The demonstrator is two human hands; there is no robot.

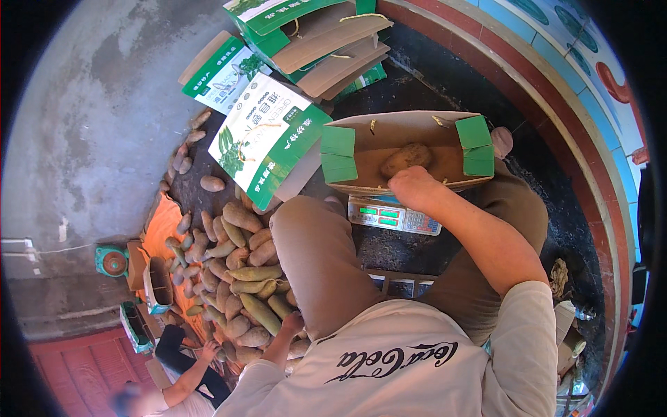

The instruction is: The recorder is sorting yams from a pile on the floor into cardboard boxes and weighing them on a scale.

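Observation:
An open cardboard box (340, 149) with green end flaps sits on a digital scale (394, 216) between my knees. My right hand (411, 186) reaches over the box's near edge, its fingers closed on a large brown, soil-coated root vegetable (406, 160) inside. At the lower left, my left hand (293, 324) is low beside my thigh, at the near edge of a heap of root vegetables (240, 217). Some in the heap are brown and rounded, while others are long green radishes (260, 314). The left fingers are mostly hidden, so their grip is unclear.
White-and-green cartons (260, 132) stand beyond the heap, with more opened cartons (323, 48) stacked behind. An orange sheet (163, 229) lies under part of the heap. Another person's hand (210, 349) is at its lower left. A tiled wall with a red-brown border (549, 115) curves along the right.

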